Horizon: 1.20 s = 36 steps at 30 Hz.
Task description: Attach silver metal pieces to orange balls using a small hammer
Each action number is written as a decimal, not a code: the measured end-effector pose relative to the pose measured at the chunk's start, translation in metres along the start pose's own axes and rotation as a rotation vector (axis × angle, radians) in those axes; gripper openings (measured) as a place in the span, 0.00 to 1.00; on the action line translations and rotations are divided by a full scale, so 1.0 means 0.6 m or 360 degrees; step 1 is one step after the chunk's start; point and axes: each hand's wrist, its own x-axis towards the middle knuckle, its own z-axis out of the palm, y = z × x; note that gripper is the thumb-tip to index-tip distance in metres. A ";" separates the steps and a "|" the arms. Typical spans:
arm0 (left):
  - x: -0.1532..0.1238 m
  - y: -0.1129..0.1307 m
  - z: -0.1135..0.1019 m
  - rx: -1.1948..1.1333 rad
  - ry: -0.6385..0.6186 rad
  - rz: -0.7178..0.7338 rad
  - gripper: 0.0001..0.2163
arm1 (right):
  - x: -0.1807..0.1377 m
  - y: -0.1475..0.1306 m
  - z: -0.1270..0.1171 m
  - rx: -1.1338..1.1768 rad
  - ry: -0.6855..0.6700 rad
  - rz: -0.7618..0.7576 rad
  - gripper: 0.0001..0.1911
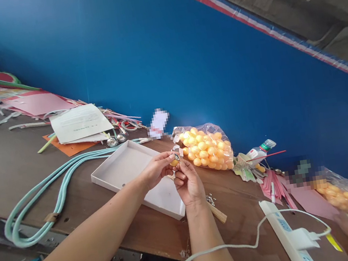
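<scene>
Both my hands meet over the brown table (9, 168), just past the far edge of a shallow white box (127, 168). My left hand (157, 170) pinches a small orange ball (174, 162) with a small metal piece on it. My right hand (187, 184) is closed against the same ball from below, fingers curled. A clear bag of orange balls (207, 147) lies right behind my hands.
Pale green tubing (39, 194) loops at left. Paper sheets (79, 123), pink card and strips pile against the blue wall. A white power strip (288, 235) with cable, a small bottle (258, 152) and a second bag of balls (344, 196) lie at right.
</scene>
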 end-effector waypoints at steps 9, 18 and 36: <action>0.001 0.000 0.002 0.0023 0.0036 0.0014 0.15 | -0.001 -0.002 -0.002 -0.0078 -0.0019 -0.0012 0.11; 0.004 -0.004 0.000 0.0094 0.0074 0.0047 0.17 | 0.001 -0.003 -0.004 -0.0075 -0.0028 -0.0027 0.10; 0.002 -0.001 0.005 0.0138 0.0091 0.0099 0.18 | 0.001 -0.001 -0.004 -0.0111 0.0001 -0.0069 0.11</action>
